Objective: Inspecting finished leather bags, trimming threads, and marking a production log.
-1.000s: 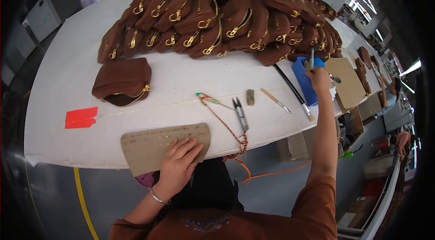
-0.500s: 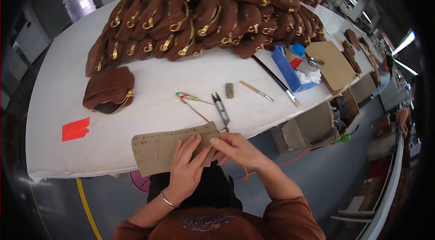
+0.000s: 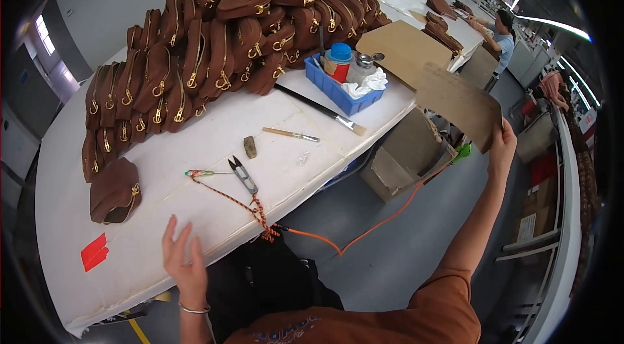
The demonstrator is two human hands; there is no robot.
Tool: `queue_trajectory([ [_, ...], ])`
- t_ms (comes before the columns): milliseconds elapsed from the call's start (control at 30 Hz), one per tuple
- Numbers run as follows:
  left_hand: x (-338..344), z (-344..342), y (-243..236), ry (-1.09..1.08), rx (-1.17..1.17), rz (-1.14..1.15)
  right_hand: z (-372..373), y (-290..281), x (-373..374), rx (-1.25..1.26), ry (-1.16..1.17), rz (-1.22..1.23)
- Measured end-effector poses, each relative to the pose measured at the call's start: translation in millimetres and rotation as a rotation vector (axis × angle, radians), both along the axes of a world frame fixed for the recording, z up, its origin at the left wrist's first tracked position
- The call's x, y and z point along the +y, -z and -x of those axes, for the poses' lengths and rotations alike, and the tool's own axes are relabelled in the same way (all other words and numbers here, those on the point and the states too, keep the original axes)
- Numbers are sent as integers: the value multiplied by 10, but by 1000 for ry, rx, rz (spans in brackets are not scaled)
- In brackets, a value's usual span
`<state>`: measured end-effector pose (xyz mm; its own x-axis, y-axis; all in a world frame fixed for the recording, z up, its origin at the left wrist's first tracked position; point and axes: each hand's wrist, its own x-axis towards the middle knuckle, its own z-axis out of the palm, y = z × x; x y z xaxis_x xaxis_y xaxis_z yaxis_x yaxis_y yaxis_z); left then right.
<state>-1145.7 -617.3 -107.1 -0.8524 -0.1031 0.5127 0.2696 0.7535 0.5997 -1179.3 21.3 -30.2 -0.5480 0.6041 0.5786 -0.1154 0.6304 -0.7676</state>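
Note:
My right hand [image 3: 500, 149] is stretched out to the right, its fingers closed on the edge of a flat grey-brown cardboard sheet [image 3: 458, 100]. That sheet hangs in the air over an open carton [image 3: 402, 162] beside the table. Over the table's front edge my left hand [image 3: 185, 266] is raised, fingers apart, with nothing in it. Closest beyond it lie a pair of thread snips [image 3: 244, 176] with a braided orange-black cord and a thin pointed tool with a green handle [image 3: 200, 173]. A single brown zip pouch [image 3: 116, 194] sits at the left.
A large heap of brown zip pouches [image 3: 188, 58] covers the far side. Right of it stand a blue tray [image 3: 348, 102] with jars and a flat cardboard piece [image 3: 403, 45]. A wide brush [image 3: 325, 110], thin brush [image 3: 291, 134] and small block [image 3: 249, 147] lie nearer. An orange cable [image 3: 383, 214] crosses the floor.
Both hands were on the cardboard sheet over the table's front edge. The left has let go and opened; the right has carried the sheet far to the right. The view has turned right.

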Motion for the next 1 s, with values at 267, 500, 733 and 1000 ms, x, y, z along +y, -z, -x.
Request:
queue_trajectory([
  [267, -869, -46, 533, -303, -35, -4, 796, 445, 589, -409, 345, -467],
  [500, -630, 79, 533, -298, -24, 120, 1265, 470, 1293, -564, -33, -491],
  [733, -646, 5, 437, -373, 36, 214, 2198, 903, 1568, -820, -225, -370],
  [1000, -526, 231, 416, -331, 44, 147, 2253, 2206, 2383, -758, -181, -336],
])
